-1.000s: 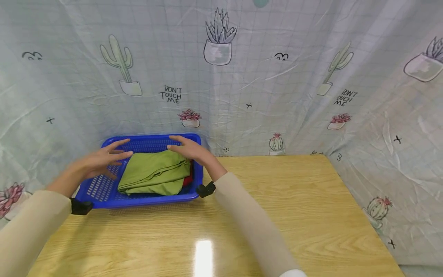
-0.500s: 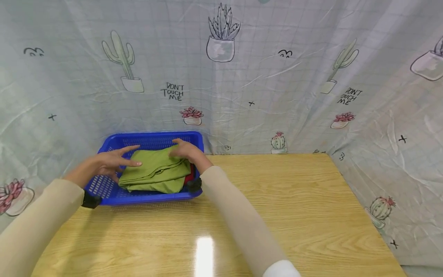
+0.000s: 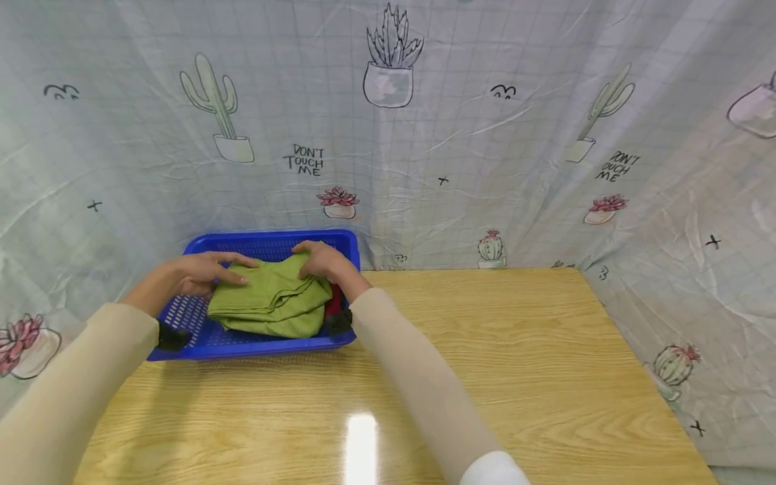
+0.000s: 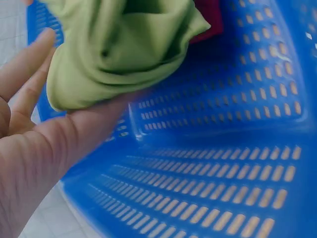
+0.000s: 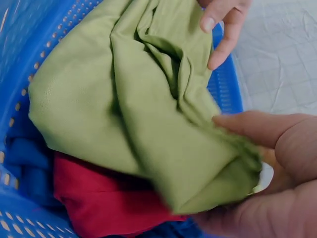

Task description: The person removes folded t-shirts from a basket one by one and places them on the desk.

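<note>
A folded green cloth [image 3: 267, 303] lies bunched between both hands in a blue plastic basket [image 3: 261, 349]. My left hand [image 3: 199, 272] holds its left side; in the left wrist view the cloth sits between thumb and fingers, its lower edge over the thumb. On the far right side my right hand [image 3: 325, 261] pinches a corner, and the right wrist view shows the cloth folded up between thumb and fingers. Beneath it, a red cloth [image 5: 104, 198] and a blue cloth [image 5: 32, 171] show on the basket's right.
The basket stands at the left back of a wooden table [image 3: 485, 350], close to a hanging curtain [image 3: 436, 135] printed with cacti. Perforated walls rise around the cloths. Bare wood extends to the right and in front.
Both hands have come down from above the basket onto the green cloth and taken hold of its sides. The cloth has bunched up, with its right edge pulled inward.
</note>
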{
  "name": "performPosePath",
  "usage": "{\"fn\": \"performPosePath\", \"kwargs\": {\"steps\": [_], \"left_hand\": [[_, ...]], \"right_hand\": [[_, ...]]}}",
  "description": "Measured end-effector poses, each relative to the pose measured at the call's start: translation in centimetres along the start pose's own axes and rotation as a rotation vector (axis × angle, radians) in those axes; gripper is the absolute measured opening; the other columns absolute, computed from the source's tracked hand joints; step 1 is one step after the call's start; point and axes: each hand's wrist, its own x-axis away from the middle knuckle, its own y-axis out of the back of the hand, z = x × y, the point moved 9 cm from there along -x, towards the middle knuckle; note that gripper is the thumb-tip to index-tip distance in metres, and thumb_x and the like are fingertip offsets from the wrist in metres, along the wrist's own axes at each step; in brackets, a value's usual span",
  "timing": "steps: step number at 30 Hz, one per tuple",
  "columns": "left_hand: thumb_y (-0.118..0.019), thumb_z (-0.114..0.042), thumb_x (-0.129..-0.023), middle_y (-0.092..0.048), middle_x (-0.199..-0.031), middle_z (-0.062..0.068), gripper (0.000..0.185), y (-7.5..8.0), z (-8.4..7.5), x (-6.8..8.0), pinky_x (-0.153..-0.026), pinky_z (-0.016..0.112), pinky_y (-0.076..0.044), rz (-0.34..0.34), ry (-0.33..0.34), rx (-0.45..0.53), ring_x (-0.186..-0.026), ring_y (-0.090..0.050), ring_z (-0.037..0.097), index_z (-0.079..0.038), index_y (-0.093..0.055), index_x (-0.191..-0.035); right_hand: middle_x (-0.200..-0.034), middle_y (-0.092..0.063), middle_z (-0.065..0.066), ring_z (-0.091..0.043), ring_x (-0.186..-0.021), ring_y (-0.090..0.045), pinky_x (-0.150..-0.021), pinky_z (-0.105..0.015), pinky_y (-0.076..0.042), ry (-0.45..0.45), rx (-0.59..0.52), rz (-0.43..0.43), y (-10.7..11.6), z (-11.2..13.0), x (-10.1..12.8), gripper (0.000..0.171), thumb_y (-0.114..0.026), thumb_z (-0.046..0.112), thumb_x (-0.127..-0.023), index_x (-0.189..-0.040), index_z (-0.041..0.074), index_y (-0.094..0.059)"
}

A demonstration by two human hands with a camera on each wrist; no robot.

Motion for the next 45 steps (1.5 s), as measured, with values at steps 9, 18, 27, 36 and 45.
{"fn": "performPosePath", "kwargs": {"steps": [9, 18, 27, 36, 45], "left_hand": [[-0.051, 0.001, -0.104, -0.063, -0.122, 0.016, 0.060, -0.1, -1.5, -0.3, -0.085, 0.044, -0.060, 0.042, -0.011, 0.040, -0.101, -0.070, 0.027, -0.006, -0.028, -0.159], [-0.051, -0.010, -0.108, -0.068, -0.116, 0.008, 0.061, -0.6, 0.1, -1.5, -0.075, 0.035, -0.059, 0.004, 0.077, 0.035, -0.087, -0.070, 0.020, -0.010, -0.024, -0.163], [-0.056, 0.000, -0.103, -0.071, -0.107, 0.006, 0.064, -0.2, 0.6, -1.3, -0.060, 0.024, -0.052, -0.027, 0.081, 0.023, -0.065, -0.061, 0.009, -0.006, -0.029, -0.161], [-0.056, -0.006, -0.104, -0.027, -0.159, 0.032, 0.061, 0.3, 0.6, -1.2, -0.044, 0.020, -0.030, -0.046, 0.057, -0.141, -0.045, -0.022, 0.003, -0.008, -0.032, -0.160], [-0.059, -0.002, -0.101, -0.076, -0.102, 0.009, 0.061, 0.5, 0.6, -0.8, -0.044, 0.020, -0.035, -0.055, 0.032, -0.031, -0.044, -0.046, 0.003, -0.014, -0.040, -0.158]], "right_hand": [[-0.162, -0.038, 0.000, -0.012, -0.066, -0.041, -0.054, -0.024, -0.035, 0.027, 0.305, -0.012, 0.9, 1.0, -0.6, 0.063, -0.067, -0.001, -0.095, -0.149, 0.027, -0.054], [-0.151, -0.052, -0.004, -0.025, -0.130, -0.052, -0.078, -0.026, -0.047, 0.136, 0.268, -0.103, 0.8, 1.1, -0.5, 0.051, -0.072, 0.005, -0.093, -0.140, 0.023, -0.064], [-0.154, -0.049, -0.006, -0.025, -0.135, -0.048, -0.088, -0.028, -0.046, 0.159, 0.325, -0.049, 0.6, 1.3, -1.0, 0.054, -0.071, 0.006, -0.094, -0.144, 0.021, -0.060], [-0.166, -0.029, -0.004, -0.026, -0.148, -0.035, -0.111, -0.039, -0.042, -0.023, 0.091, 0.156, -0.4, -1.4, -0.8, 0.061, -0.071, 0.017, -0.097, -0.153, 0.026, -0.049], [-0.168, -0.022, -0.001, -0.020, -0.149, -0.028, -0.093, -0.028, -0.046, 0.049, -0.011, 0.302, -1.6, -1.4, -1.2, 0.057, -0.068, 0.007, -0.098, -0.149, 0.025, -0.055]]}}
